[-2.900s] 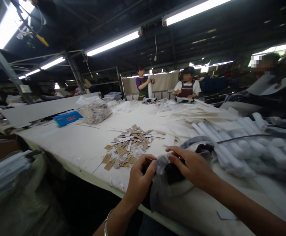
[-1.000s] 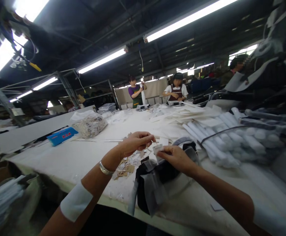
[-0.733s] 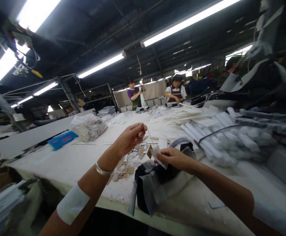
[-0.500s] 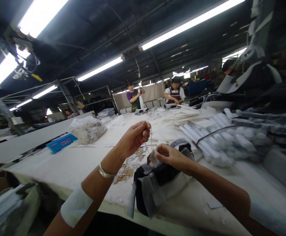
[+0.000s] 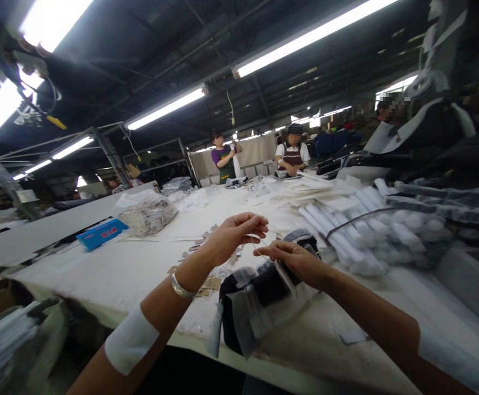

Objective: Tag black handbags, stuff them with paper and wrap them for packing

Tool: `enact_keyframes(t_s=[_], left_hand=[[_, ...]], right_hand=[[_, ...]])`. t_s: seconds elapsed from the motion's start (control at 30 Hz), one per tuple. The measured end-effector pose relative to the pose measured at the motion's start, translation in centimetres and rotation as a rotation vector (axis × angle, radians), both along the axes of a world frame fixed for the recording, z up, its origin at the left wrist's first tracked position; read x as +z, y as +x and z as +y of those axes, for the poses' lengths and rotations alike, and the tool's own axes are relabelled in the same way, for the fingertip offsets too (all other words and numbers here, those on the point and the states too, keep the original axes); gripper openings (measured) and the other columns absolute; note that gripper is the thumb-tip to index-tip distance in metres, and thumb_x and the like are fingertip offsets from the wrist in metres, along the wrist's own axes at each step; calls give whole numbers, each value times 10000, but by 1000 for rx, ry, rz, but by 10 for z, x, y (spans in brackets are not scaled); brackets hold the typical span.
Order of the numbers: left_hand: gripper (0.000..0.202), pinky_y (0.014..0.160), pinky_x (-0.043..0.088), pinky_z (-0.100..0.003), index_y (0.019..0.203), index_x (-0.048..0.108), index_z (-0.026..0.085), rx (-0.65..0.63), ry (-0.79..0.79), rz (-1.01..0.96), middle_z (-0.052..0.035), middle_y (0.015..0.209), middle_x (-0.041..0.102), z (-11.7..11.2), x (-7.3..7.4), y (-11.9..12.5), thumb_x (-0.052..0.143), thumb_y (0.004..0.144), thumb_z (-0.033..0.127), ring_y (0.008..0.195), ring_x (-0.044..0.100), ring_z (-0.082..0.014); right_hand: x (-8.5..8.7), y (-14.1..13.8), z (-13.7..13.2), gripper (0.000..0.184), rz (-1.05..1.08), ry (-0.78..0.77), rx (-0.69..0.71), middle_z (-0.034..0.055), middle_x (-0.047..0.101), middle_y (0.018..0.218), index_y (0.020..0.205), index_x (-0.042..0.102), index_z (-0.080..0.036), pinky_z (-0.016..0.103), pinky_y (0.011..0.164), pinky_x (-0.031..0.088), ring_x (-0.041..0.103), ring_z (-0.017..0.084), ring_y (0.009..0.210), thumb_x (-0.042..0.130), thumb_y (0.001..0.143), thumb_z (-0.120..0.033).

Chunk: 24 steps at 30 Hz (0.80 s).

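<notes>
My left hand [image 5: 235, 235] and my right hand [image 5: 295, 260] are raised close together over a dark garment in a clear plastic bag [image 5: 260, 302] at the table's near edge. Both hands pinch a thin string [image 5: 260, 243] that runs between them. A pale tag [image 5: 285, 277] hangs under my right hand's fingers. Behind my left wrist lies a scatter of brown and white paper tags [image 5: 206, 277]. My left wrist wears a metal bangle.
A long white table [image 5: 112, 269] carries a blue box [image 5: 102, 233], a clear bag of tags [image 5: 149, 211], stacks of white card [image 5: 313, 195] and rows of rolled white packets [image 5: 363, 230]. Two people stand at the far end, another at the right.
My hands went from the bag's opening to lifting a tag. The left hand drew the string upward, then came down so both hands now meet at the same height.
</notes>
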<state>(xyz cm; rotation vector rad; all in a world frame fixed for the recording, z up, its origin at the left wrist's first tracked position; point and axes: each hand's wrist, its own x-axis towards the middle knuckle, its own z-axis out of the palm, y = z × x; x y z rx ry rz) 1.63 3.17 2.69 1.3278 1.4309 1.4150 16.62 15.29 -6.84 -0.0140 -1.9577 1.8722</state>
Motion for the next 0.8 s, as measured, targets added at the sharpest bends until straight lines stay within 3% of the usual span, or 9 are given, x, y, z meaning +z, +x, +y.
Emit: enact_keyframes(t_s=[0.07, 0.13, 0.23, 0.33, 0.43, 0.53, 0.63, 0.8], left_hand=[[383, 702, 509, -228, 956, 709, 175, 81, -72, 96, -62, 972, 673, -11, -8, -13, 735, 795, 521, 857, 628, -156], [389, 595, 484, -223, 853, 718, 168, 129, -189, 175, -51, 862, 677, -25, -17, -25, 752, 759, 544, 760, 623, -160], [448, 512, 445, -243, 674, 697, 147, 92, -405, 238, -28, 647, 620, -47, -28, -36, 741, 742, 588, 595, 562, -153], [444, 578, 446, -239, 674, 704, 162, 58, -503, 236, -13, 680, 623, -61, -35, -36, 712, 775, 595, 638, 542, -144], [430, 651, 440, -238, 798, 735, 192, 63, -527, 172, -16, 809, 668, -65, -41, -30, 654, 820, 614, 748, 569, -156], [441, 677, 439, -250, 870, 743, 190, 38, -534, 75, -31, 863, 687, -64, -46, -24, 642, 825, 617, 773, 582, -164], [407, 607, 402, -232, 830, 735, 159, -14, -521, -11, -28, 787, 664, -63, -50, -20, 711, 783, 562, 686, 550, -142], [324, 563, 357, -196, 867, 722, 136, -31, -403, -133, -31, 804, 652, -65, -50, -17, 749, 766, 443, 659, 521, -110]], right_hand=[[-7, -2, 3, 430, 21, -103, -31, 63, 737, 953, 811, 632, -192, 381, 927, 475, 649, 248, 1019, 638, 850, -619], [-13, -5, 7, 391, 52, -214, -12, 37, 723, 881, 837, 621, -205, 334, 835, 503, 664, 213, 924, 665, 844, -594], [-16, -8, 9, 353, 81, -355, 42, 8, 690, 823, 857, 593, -206, 304, 816, 506, 671, 174, 869, 700, 842, -542], [-13, -9, 8, 358, 72, -412, 43, -24, 627, 747, 849, 578, -196, 313, 845, 518, 670, 151, 813, 726, 827, -522], [-11, -5, 3, 379, 6, -395, 18, -49, 565, 688, 854, 567, -193, 240, 642, 511, 617, 108, 645, 737, 809, -529], [-10, 4, -4, 391, -79, -347, 7, -56, 536, 667, 838, 557, -176, 163, 407, 276, 431, 32, 449, 722, 821, -530], [-10, 17, -14, 382, -145, -315, 60, -38, 557, 686, 808, 561, -154, 175, 384, 154, 309, -2, 404, 699, 850, -509], [-7, 33, -40, 386, -302, -217, 124, -16, 603, 688, 961, 642, -140, 186, 374, 154, 308, 7, 397, 662, 876, -516]])
